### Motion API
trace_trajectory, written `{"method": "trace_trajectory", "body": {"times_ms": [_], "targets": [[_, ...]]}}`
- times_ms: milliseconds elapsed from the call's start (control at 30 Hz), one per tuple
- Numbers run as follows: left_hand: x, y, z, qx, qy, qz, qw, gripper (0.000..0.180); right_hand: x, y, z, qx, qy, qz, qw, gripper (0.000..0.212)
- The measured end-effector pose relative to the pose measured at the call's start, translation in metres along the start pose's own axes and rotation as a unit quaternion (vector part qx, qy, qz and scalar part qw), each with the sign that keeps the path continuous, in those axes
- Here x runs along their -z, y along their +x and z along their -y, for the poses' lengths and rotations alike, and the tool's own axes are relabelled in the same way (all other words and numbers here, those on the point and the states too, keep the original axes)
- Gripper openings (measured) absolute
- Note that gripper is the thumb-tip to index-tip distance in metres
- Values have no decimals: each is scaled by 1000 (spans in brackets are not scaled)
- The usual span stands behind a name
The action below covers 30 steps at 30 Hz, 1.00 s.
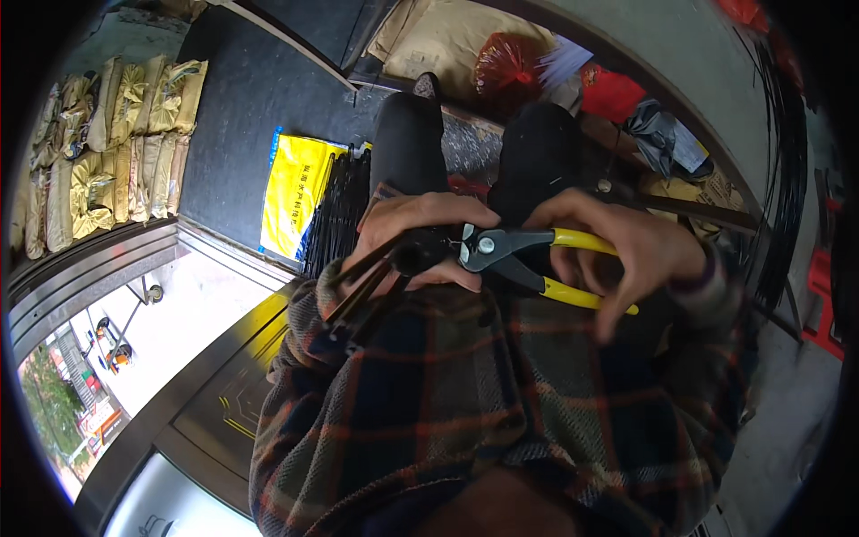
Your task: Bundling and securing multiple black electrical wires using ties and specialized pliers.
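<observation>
My left hand (420,213) is closed around a bundle of thin dark rods (360,285), which sticks out toward the lower left. A dark rounded end shows between thumb and fingers. In my right hand (640,246) are pliers (501,249) with dark metal jaws and yellow grips. The two handles are spread apart, with my fingers around and between them. The plier jaws are right by the left hand's fingertips, at what looks like a fine wire near the bundle; exactly what lies between them is too small to tell. Both hands are above my lap.
Beside my left knee lies a yellow printed bag (295,192) with a pile of black rods (344,201). Paper-wrapped bundles (116,148) are stacked at the far left. Ahead are a red plastic bag (512,67) and a grey bag (653,130). Long black strands (787,179) hang at the right.
</observation>
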State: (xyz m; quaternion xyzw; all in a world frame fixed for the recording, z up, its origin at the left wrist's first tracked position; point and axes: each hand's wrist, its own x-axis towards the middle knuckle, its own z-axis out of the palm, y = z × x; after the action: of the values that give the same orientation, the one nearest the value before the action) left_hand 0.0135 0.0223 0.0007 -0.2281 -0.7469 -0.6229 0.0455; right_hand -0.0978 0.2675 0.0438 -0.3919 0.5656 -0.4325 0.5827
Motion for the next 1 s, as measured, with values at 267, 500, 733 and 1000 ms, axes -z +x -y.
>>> {"method": "trace_trajectory", "body": {"times_ms": [267, 500, 733, 1000], "targets": [[4, 2, 3, -8, -82, 67, 994, 65, -1, -6, 24, -161, 115, 65, 978, 53], [7, 5, -5, 33, 22, -28, 999, 54, -19, 0, 35, 148, -639, -264, 707, 47], [6, 2, 2, -4, -48, 25, 999, 62, 9, -9, 8, -111, 331, 47, 936, 38], [4, -6, -4, 113, -32, -136, 984, 55, -13, 15, 7, 90, -560, -264, 780, 38]]}}
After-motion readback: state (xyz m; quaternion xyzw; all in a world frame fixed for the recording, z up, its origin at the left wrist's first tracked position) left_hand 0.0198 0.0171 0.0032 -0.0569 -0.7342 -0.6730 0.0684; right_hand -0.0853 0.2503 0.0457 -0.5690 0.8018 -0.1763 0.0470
